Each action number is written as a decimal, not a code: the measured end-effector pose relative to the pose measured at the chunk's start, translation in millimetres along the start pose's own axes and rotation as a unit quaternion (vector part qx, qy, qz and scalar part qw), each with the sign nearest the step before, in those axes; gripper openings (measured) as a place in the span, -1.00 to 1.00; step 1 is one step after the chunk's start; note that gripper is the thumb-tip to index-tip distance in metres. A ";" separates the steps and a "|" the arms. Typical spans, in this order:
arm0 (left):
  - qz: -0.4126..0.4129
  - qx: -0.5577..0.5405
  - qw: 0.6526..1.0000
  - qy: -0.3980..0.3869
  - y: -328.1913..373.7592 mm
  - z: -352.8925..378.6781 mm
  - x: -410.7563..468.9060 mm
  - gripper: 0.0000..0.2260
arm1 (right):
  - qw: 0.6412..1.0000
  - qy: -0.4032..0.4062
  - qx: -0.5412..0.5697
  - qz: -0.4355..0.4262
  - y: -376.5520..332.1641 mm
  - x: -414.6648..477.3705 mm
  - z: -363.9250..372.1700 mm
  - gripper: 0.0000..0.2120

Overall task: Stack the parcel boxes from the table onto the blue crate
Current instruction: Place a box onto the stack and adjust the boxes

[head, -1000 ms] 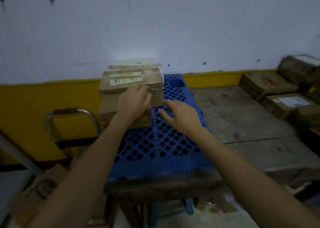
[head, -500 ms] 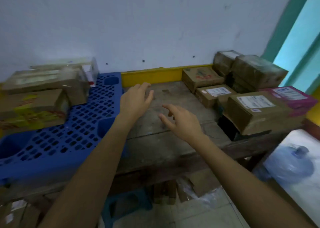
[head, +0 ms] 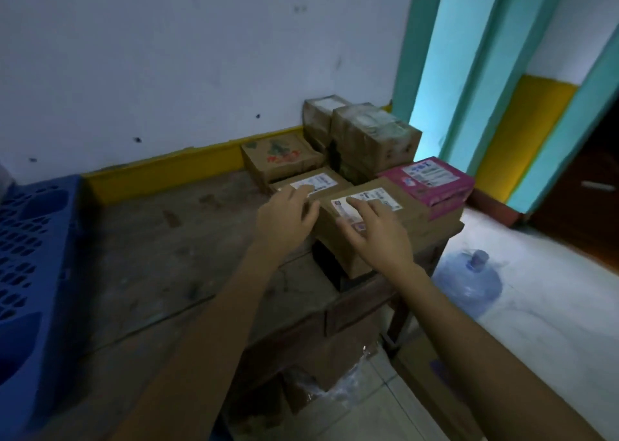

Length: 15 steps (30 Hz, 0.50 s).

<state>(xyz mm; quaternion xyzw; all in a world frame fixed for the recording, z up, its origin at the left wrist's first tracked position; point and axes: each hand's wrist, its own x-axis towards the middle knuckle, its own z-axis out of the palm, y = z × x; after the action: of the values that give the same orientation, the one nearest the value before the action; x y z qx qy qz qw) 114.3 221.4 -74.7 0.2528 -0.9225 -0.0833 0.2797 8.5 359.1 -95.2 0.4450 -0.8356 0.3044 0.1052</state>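
Note:
Several parcel boxes crowd the right end of the wooden table (head: 174, 239). The nearest is a brown box (head: 402, 226) with a white label, stacked on a dark box. My right hand (head: 371, 229) lies on its top with fingers spread over the label. My left hand (head: 284, 216) rests with relaxed fingers at that box's left edge, over a lower labelled brown box (head: 321, 181). A pink box (head: 432, 181) sits behind to the right. The blue crate (head: 30, 256) lies at the table's left end, apart from both hands.
Further brown boxes (head: 371, 135) pile against the white wall, one (head: 281, 156) with a red print. A blue water jug (head: 469, 280) lies on the pale floor right of the table. A teal door frame (head: 469, 72) stands behind. Plastic-wrapped items sit under the table.
The view has swung right from the crate and its stacked boxes. Both hands moved right across the table and now lie on the boxes at its right end.

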 end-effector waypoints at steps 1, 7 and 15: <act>-0.006 -0.001 1.000 -0.019 7.1 10.1 9.7 -0.64 | 1.000 0.005 -0.001 0.028 13.9 7.8 -0.5 -0.54; -0.057 0.025 0.992 -0.106 38.8 64.8 59.5 -0.58 | 0.979 -0.088 -0.058 0.176 88.0 44.5 -7.3 -0.41; -0.178 0.050 0.957 -0.225 52.6 98.0 70.7 -0.50 | 0.964 -0.193 -0.043 0.179 126.9 70.3 -7.8 -0.31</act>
<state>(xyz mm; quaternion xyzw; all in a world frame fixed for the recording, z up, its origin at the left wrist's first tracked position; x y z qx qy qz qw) -13.1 231.5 -107.0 0.4015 -0.9045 -0.1401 0.0328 -135.7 369.2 -110.3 0.3337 -0.9183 0.1905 -0.0956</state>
